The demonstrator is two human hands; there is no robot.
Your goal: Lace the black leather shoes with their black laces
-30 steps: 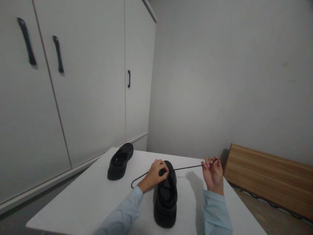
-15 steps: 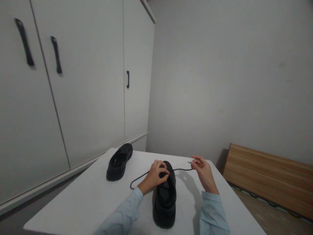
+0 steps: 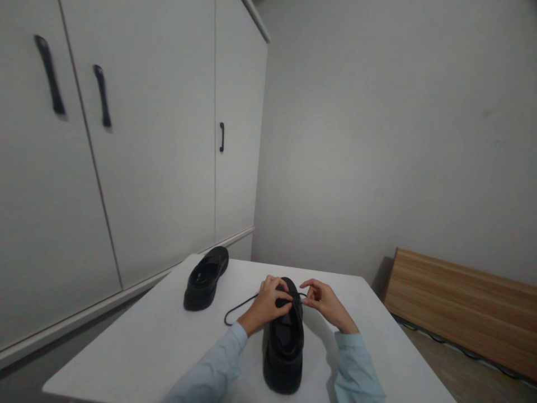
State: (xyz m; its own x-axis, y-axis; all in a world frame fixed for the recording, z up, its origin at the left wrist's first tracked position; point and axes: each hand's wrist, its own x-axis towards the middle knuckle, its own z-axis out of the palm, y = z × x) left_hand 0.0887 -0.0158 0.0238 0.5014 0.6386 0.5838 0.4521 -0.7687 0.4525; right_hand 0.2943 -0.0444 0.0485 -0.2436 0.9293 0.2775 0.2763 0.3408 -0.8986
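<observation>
A black shoe (image 3: 283, 347) stands upright on the white table, its heel toward me. My left hand (image 3: 269, 301) lies over its left front part, thumb and fingers closed on the upper near the lace holes. A black shoelace (image 3: 241, 305) runs out from under that hand and curves onto the table at the left. Close to the shoe's right side, my right hand (image 3: 323, 300) pinches the other end of the lace between thumb and fingers. The fingertips of both hands are near each other, and the exact lace hole is too small to make out.
A second black shoe (image 3: 206, 279) stands at the far left of the white table (image 3: 146, 352). White cabinets (image 3: 159, 145) with dark handles rise behind on the left. A wood-grain board (image 3: 461, 308) leans against the grey wall at the right.
My right hand has moved left, from out beside the shoe to right against its upper, bringing the lace end with it. My left hand stays on the shoe.
</observation>
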